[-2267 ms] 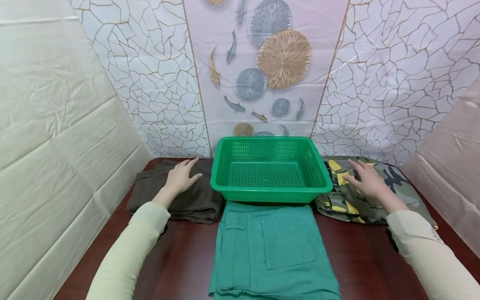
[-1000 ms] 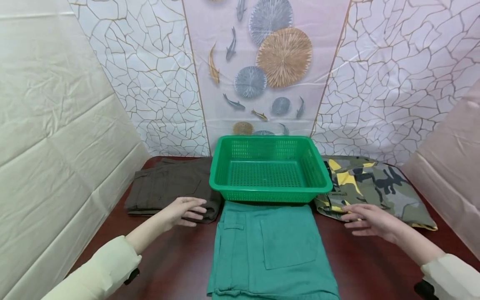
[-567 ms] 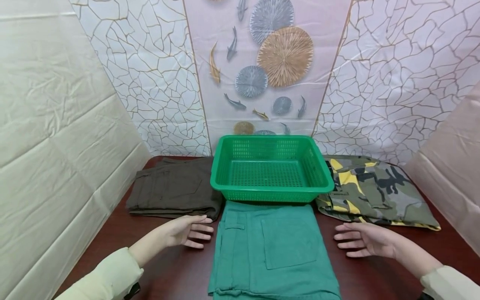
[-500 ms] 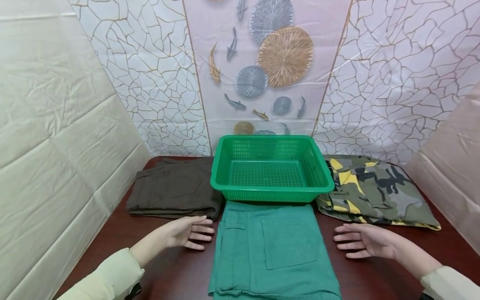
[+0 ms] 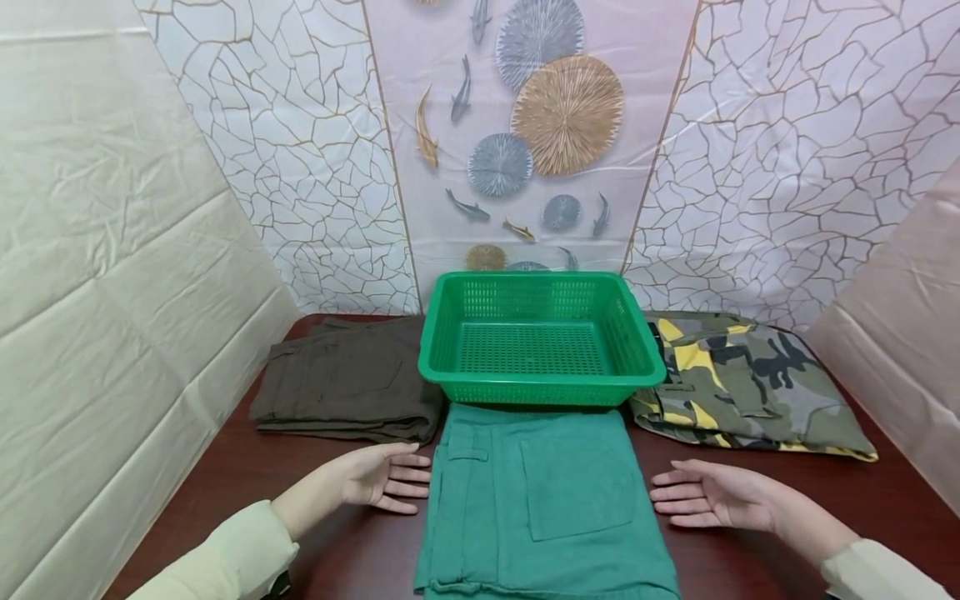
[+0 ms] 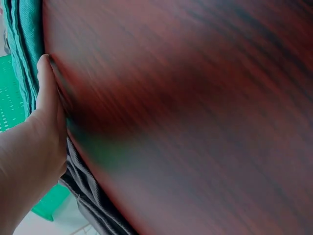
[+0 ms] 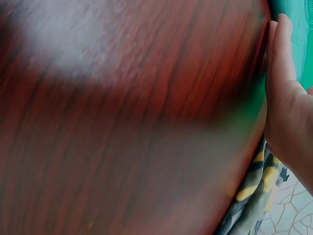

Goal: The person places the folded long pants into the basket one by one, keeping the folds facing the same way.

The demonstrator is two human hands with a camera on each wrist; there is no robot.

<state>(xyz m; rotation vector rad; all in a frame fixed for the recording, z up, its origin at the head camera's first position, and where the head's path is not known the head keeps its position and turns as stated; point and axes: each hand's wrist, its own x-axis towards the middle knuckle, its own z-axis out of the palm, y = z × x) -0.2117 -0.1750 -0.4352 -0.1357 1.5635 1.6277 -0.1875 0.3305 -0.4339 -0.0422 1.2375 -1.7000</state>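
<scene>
Folded green trousers lie in the middle of the table, with a patch pocket and a belt loop showing. My left hand is at their left edge, palm inward and fingers straight. On the opposite side my right hand mirrors it, fingertips near the right edge. Neither holds anything; whether the fingertips touch the cloth I cannot tell. In the left wrist view the left hand appears side-on beside the green cloth. The right wrist view shows the right hand with its fingers extended.
An empty green plastic basket stands behind the green trousers. Folded dark brown trousers lie to its left, folded camouflage trousers to its right. Fabric-covered walls enclose the dark red wooden table.
Both hands have come back from above the brown and camouflage trousers toward me, then inward to the sides of the green trousers. The garments and basket have stayed in place.
</scene>
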